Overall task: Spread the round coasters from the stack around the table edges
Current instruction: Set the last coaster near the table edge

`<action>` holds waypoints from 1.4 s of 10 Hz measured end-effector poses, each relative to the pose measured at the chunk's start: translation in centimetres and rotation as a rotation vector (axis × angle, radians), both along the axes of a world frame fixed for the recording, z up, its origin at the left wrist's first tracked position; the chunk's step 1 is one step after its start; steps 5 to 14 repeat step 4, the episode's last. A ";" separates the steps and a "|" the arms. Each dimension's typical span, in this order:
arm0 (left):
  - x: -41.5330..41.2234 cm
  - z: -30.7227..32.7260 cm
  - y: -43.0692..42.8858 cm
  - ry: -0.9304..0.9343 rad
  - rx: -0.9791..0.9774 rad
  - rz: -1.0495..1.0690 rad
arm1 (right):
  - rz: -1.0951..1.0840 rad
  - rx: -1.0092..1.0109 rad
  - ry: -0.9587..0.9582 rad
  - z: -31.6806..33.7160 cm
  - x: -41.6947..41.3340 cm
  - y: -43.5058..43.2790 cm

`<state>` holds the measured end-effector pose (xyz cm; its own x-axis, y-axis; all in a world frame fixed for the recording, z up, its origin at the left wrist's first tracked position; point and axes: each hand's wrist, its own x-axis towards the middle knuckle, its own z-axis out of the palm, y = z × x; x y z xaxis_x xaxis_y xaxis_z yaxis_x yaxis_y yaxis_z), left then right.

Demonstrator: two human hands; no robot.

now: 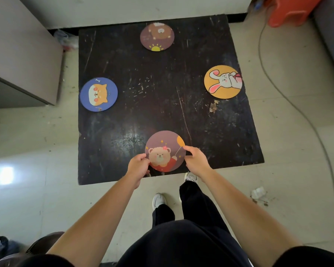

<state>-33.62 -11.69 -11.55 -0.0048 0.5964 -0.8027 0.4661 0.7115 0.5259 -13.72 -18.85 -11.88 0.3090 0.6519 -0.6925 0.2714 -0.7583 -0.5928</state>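
Both hands gripping bear coaster; table scratched.

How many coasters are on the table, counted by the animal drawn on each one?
Bear coasters: 2, the far bear coaster and the near bear coaster, which both hands hold at its sides
Dog coaster: 1
Rabbit coaster: 1
Total: 4 coasters
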 end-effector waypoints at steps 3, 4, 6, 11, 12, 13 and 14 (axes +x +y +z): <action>-0.5 0.5 0.1 0.216 0.186 -0.506 | 0.192 -0.005 -0.107 1.0 0.2 -0.5; -0.4 1.0 0.6 0.395 0.320 -0.821 | 0.302 -0.051 -0.253 2.3 0.9 -0.5; -0.4 1.0 0.6 0.395 0.320 -0.821 | 0.302 -0.051 -0.253 2.3 0.9 -0.5; -0.4 1.0 0.6 0.395 0.320 -0.821 | 0.302 -0.051 -0.253 2.3 0.9 -0.5; -0.4 1.0 0.6 0.395 0.320 -0.821 | 0.302 -0.051 -0.253 2.3 0.9 -0.5; -0.4 1.0 0.6 0.395 0.320 -0.821 | 0.302 -0.051 -0.253 2.3 0.9 -0.5; -0.4 1.0 0.6 0.395 0.320 -0.821 | 0.302 -0.051 -0.253 2.3 0.9 -0.5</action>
